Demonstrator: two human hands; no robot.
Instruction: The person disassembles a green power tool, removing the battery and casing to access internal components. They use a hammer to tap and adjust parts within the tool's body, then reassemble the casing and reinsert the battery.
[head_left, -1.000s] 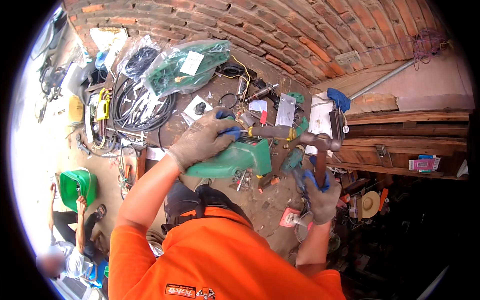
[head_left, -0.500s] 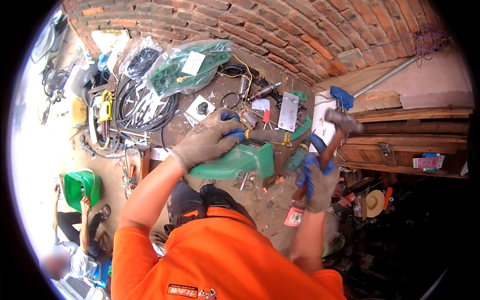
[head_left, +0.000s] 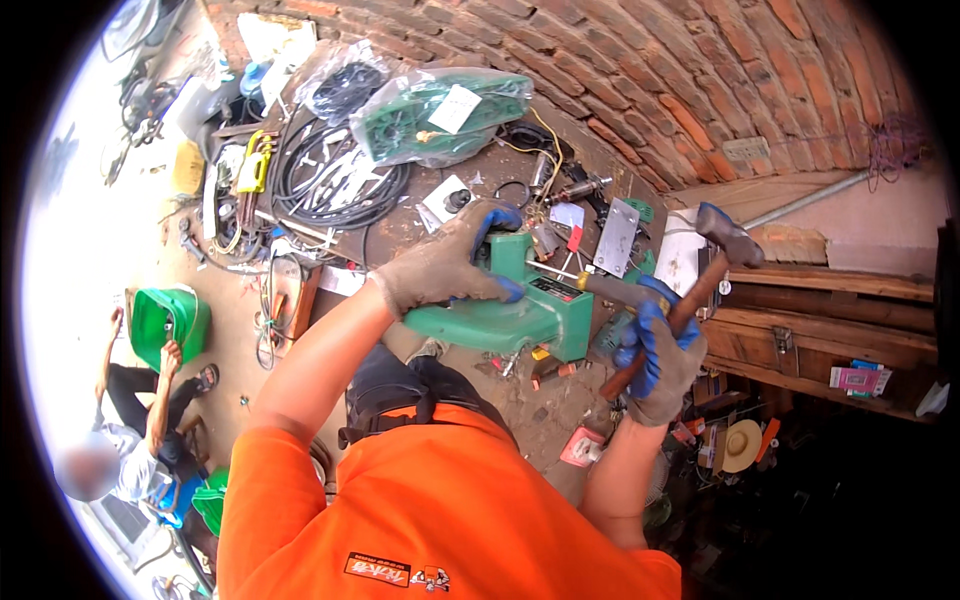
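Note:
A green metal machine housing (head_left: 480,325) lies in front of me at the bench edge, with an upright part on its far side. My left hand (head_left: 445,262), in a grey-and-blue work glove, curls round that upright part, thumb on one side and fingers on the other. My right hand (head_left: 665,365), gloved alike, is closed round the wooden handle of a hammer (head_left: 730,237), whose head points up and away. Its fingertips also hold the dark handle of a screwdriver (head_left: 612,289). The screwdriver's shaft reaches left to the upright part; whether its tip touches is hard to tell.
Behind the housing lie a metal plate (head_left: 617,237), a bagged green part (head_left: 440,118) and a coil of black cable (head_left: 340,185). A brick wall (head_left: 600,70) bounds the far side. At left, another person sits holding a green bucket (head_left: 190,320).
My left hand has let go of the screwdriver and opened round the upright part. The screwdriver's handle is now in my right hand beside the hammer. The view has shifted.

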